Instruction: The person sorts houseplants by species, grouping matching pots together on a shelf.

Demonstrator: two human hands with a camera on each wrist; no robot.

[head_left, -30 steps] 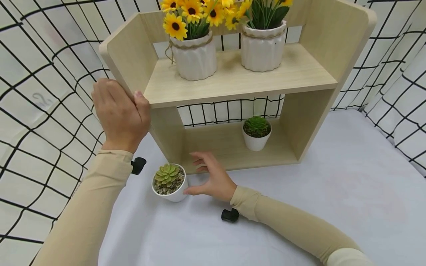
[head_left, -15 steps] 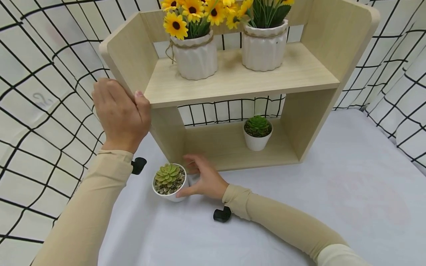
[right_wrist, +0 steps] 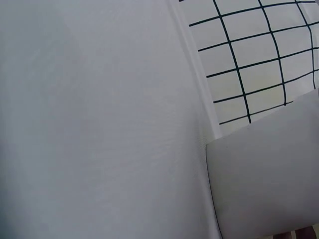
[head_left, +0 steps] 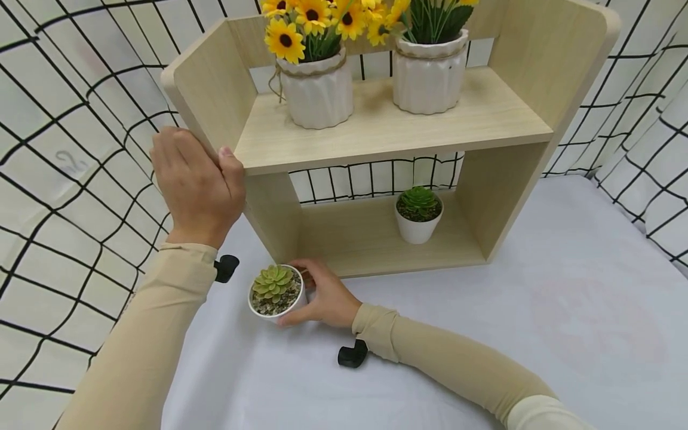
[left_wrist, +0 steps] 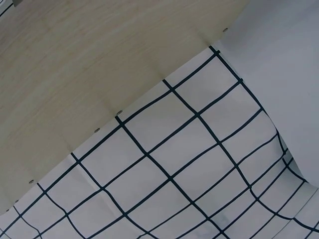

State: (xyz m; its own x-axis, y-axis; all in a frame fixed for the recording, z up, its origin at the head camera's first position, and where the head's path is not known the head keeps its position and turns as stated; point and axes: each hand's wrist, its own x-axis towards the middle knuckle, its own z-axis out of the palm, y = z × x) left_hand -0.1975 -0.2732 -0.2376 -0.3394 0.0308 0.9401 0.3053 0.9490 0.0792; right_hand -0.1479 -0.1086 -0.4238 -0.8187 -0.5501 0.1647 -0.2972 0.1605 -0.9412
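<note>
My left hand (head_left: 196,179) holds the left side panel of a light wooden shelf (head_left: 398,134), its thumb over the front edge. The panel's outer face fills the upper left of the left wrist view. On the white cloth, at the shelf's front left corner, stands a potted succulent (head_left: 274,289) with pale green leaves and gravel in a white pot. My right hand (head_left: 328,298) reaches round this pot from the right, thumb at its front and fingers at its back, partly hidden. The pot is upright, close to the cloth.
A darker green potted succulent (head_left: 418,215) stands on the lower shelf board. Two ribbed white pots with yellow flowers, one the left flower pot (head_left: 317,92), stand on the upper board. Black wire mesh (head_left: 80,197) rises along the left, back and right of the white cloth (head_left: 430,382).
My right hand has moved left, from beside the pale green succulent's pot to round it, and has closed on it. The left hand stays on the shelf panel.
</note>
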